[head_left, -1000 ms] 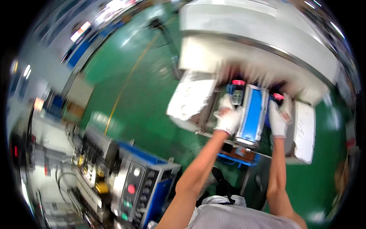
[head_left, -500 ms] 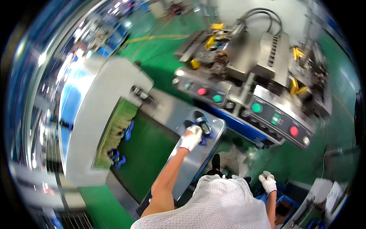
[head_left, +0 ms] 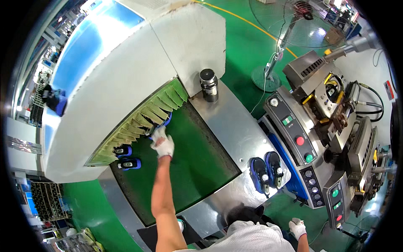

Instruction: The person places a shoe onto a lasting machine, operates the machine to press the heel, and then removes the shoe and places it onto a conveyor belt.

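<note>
My left hand (head_left: 163, 143), in a white glove, reaches over the green conveyor belt (head_left: 189, 159). Its fingers are apart and meet the near end of a dark shoe with a blue sole (head_left: 168, 119), partly covered by curtain strips and the hand. Further left, two more blue-soled shoes, an upper one (head_left: 122, 150) and a lower one (head_left: 129, 164), lie at the curtain's edge. A pair of dark shoes, the left one (head_left: 259, 174) and the right one (head_left: 275, 169), stands on the metal ledge. My right hand (head_left: 297, 228), also gloved, hangs low at the right, loosely bent and holding nothing visible.
Green strips (head_left: 142, 122) hang across the opening of a white machine housing (head_left: 126, 88). A steel flask (head_left: 209, 86) stands on the metal ledge (head_left: 235, 126). At the right is a press machine with a button panel (head_left: 291, 130); a floor fan (head_left: 268, 75) stands behind.
My left hand has left the pair of shoes on the ledge and moved left to a shoe at the curtain. The view has turned left; my right hand stays low at the right.
</note>
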Action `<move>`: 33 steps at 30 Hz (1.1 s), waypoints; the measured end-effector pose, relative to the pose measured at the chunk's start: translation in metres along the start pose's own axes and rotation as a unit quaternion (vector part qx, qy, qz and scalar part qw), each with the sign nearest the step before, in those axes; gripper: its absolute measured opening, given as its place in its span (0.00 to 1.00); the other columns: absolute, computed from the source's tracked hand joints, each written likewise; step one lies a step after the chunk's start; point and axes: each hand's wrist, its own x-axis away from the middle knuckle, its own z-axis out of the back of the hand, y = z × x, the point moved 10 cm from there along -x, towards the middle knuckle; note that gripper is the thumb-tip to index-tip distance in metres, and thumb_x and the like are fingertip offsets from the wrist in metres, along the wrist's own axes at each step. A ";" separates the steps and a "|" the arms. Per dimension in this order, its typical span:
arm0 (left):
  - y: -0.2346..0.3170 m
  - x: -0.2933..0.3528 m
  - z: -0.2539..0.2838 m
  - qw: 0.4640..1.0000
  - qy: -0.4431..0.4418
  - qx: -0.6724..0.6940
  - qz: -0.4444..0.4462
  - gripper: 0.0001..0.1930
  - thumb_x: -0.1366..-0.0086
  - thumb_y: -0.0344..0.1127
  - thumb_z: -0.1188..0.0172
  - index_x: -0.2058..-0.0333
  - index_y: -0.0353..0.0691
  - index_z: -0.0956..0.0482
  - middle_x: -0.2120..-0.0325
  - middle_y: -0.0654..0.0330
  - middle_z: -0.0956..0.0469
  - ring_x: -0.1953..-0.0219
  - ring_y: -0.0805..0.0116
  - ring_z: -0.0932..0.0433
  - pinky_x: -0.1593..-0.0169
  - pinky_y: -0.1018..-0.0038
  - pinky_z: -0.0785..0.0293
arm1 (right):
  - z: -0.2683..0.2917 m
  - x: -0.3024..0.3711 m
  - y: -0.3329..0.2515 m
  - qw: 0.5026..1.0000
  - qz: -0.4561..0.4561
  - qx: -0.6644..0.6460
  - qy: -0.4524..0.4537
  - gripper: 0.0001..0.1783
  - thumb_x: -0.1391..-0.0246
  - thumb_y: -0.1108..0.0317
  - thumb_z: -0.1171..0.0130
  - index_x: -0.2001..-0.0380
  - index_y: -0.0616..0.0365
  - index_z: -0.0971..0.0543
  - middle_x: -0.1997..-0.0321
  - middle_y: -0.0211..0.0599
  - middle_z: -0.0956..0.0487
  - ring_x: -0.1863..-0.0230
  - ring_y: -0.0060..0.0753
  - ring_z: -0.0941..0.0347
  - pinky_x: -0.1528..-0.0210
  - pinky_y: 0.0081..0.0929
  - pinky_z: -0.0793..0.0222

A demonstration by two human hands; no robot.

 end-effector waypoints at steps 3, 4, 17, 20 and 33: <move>-0.034 -0.090 0.009 1.000 0.002 -0.029 0.001 0.29 0.43 0.39 0.33 0.42 0.44 0.29 0.43 0.46 0.30 0.42 0.41 0.31 0.43 0.46 0.31 | 0.033 0.064 -0.140 0.990 -0.093 0.096 -0.045 0.30 0.47 0.52 0.35 0.46 0.63 0.20 0.48 0.52 0.17 0.48 0.49 0.20 0.44 0.39 0.24; -0.026 -0.114 0.000 0.998 -0.044 -0.036 0.000 0.31 0.43 0.43 0.32 0.42 0.43 0.29 0.44 0.46 0.28 0.44 0.42 0.28 0.44 0.46 0.29 | 0.025 0.057 -0.097 0.994 -0.069 0.077 -0.041 0.29 0.47 0.50 0.35 0.47 0.58 0.20 0.48 0.52 0.18 0.47 0.50 0.21 0.43 0.40 0.25; 0.006 0.085 -0.059 0.961 -0.244 -0.065 -0.114 0.31 0.49 0.53 0.28 0.48 0.47 0.26 0.53 0.51 0.21 0.50 0.48 0.21 0.47 0.43 0.32 | -0.028 0.006 -0.172 0.971 0.137 0.164 -0.110 0.31 0.43 0.44 0.43 0.45 0.57 0.20 0.43 0.56 0.21 0.37 0.56 0.28 0.37 0.46 0.31; 0.056 0.160 -0.024 0.938 -0.340 0.018 -0.064 0.36 0.50 0.51 0.24 0.44 0.45 0.24 0.52 0.51 0.19 0.50 0.49 0.20 0.45 0.52 0.28 | -0.025 0.003 -0.230 0.966 0.192 0.137 -0.105 0.36 0.42 0.39 0.44 0.42 0.58 0.23 0.42 0.62 0.22 0.38 0.59 0.27 0.36 0.44 0.31; 0.468 0.254 0.173 0.672 -0.474 0.459 -0.336 0.36 0.48 0.30 0.24 0.40 0.34 0.27 0.45 0.54 0.22 0.43 0.62 0.22 0.37 0.67 0.28 | 0.029 0.073 -0.384 0.512 0.181 -0.641 -0.543 0.22 0.27 0.54 0.52 0.41 0.58 0.24 0.47 0.44 0.18 0.53 0.38 0.19 0.48 0.38 0.21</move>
